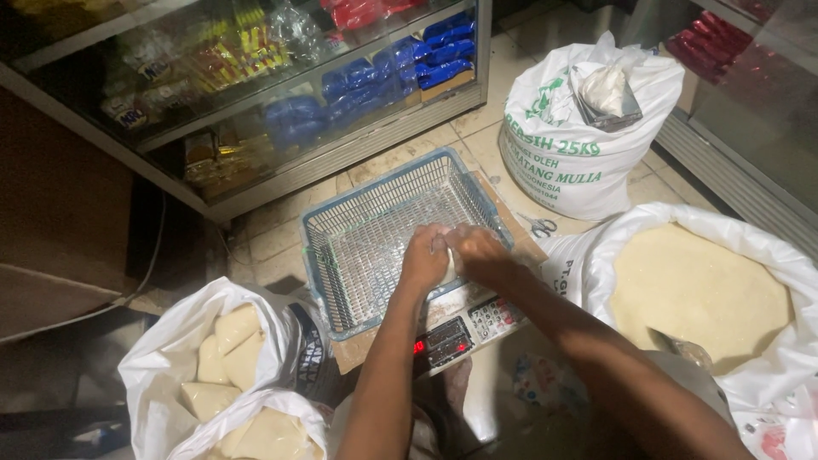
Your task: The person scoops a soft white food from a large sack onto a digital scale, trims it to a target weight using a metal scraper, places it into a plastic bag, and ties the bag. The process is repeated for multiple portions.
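Note:
Both my hands meet over a digital scale (464, 324) on the floor. My left hand (423, 258) and my right hand (481, 252) are closed together around a small white plastic bag (448, 266), of which only a sliver shows between them. The hands sit at the near right corner of an empty blue wire basket (341, 238). The scale's red display glows below my left wrist.
A large open white sack of pale grain (694, 294) stands at right. Another printed white sack (579, 128) with a metal scoop (607, 98) sits behind, scissors (539, 227) beside it. Filled white bags (221, 366) lie at lower left. A glass display cabinet (281, 94) stands behind.

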